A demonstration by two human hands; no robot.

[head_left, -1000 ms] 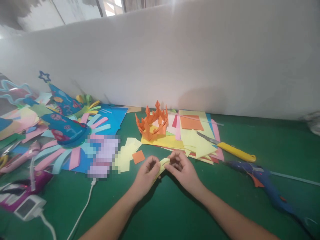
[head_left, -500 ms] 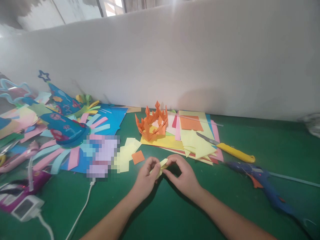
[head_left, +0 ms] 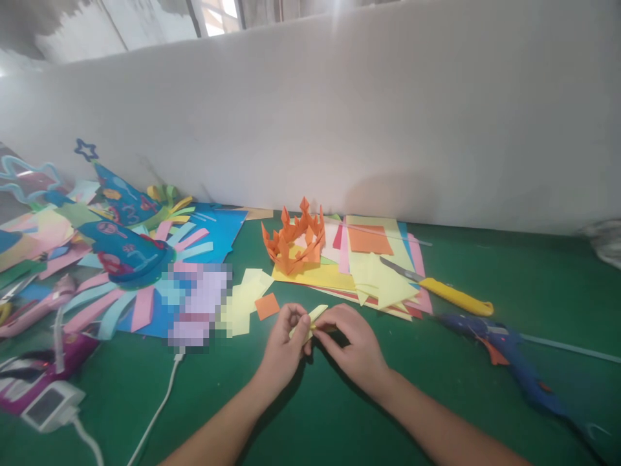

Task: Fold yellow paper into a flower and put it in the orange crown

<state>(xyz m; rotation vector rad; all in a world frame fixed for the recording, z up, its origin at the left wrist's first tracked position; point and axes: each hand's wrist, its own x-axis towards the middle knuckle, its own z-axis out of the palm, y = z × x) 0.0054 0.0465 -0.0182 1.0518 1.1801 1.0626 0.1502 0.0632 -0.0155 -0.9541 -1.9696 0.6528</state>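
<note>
A small folded piece of pale yellow paper (head_left: 319, 314) is held just above the green table. My left hand (head_left: 290, 336) pinches it from the left, thumb on top. From the right, my right hand (head_left: 349, 336) pinches its lower edge between thumb and fingertips. Part of the paper is hidden behind my fingers. Beyond my hands stands an orange folded-paper crown (head_left: 288, 249) with pointed tips. A small orange paper square (head_left: 267, 307) lies close to my left hand, beside pale yellow paper pieces (head_left: 241, 314).
To the right lie a yellow-handled utility knife (head_left: 456, 296) and a blue glue gun (head_left: 514, 362). Coloured paper sheets (head_left: 334, 277) lie under the crown. At left are blue cone hats (head_left: 129, 252), a pink glue gun (head_left: 43, 307) and a white cable (head_left: 162, 401).
My right fingers have slid down from the paper's upper end to its lower edge, so more of the strip shows. The left hand keeps its pinch.
</note>
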